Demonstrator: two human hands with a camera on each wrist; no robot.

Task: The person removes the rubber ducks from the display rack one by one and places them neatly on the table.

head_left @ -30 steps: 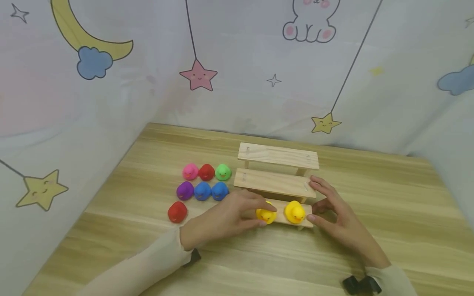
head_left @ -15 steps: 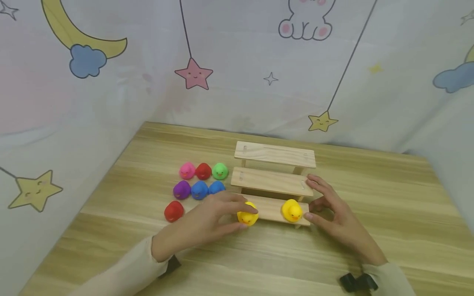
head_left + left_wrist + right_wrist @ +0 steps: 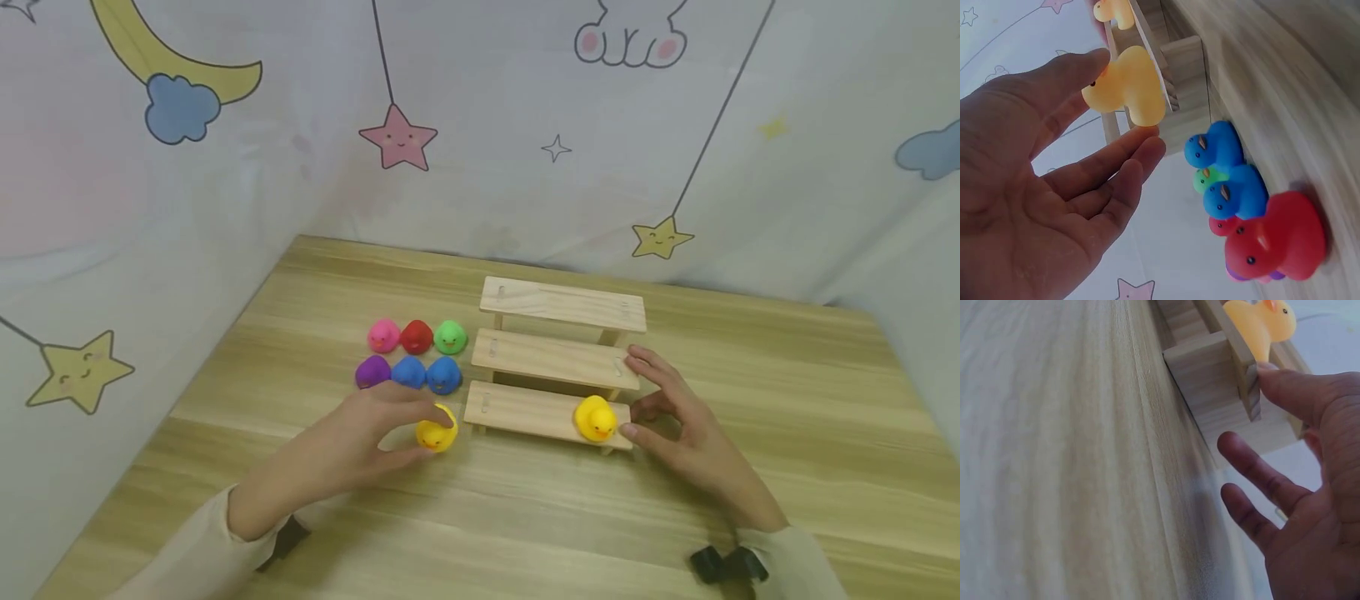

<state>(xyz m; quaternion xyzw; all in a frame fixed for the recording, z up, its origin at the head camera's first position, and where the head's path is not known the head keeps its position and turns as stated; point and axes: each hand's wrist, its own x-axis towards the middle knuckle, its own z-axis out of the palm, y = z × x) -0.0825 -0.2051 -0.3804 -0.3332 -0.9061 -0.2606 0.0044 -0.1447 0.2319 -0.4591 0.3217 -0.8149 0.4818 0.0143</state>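
My left hand (image 3: 337, 442) pinches a yellow toy duck (image 3: 439, 435) between thumb and fingers, just left of a three-step wooden stand (image 3: 525, 410). The left wrist view shows this duck from the side, raised above the tabletop. A second yellow duck (image 3: 596, 419) sits at the right end of the bottom step. Beside it, my right hand (image 3: 693, 433) touches the stand's right side: the thumb (image 3: 1288, 390) rests at the bottom step's end and the index finger reaches the middle step. The other right fingers are loosely spread.
Left of the stand lie pink (image 3: 384, 336), red (image 3: 417, 337) and green (image 3: 451, 337) ducks, with purple (image 3: 372, 372) and two blue ducks (image 3: 444, 376) in front. Another red duck (image 3: 1275, 240) is hidden behind my left hand in the head view. A printed curtain (image 3: 480, 192) backs the table.
My left hand has carried its yellow duck leftward off the bottom step to beside the stand. The right hand and the other yellow duck have stayed in place.
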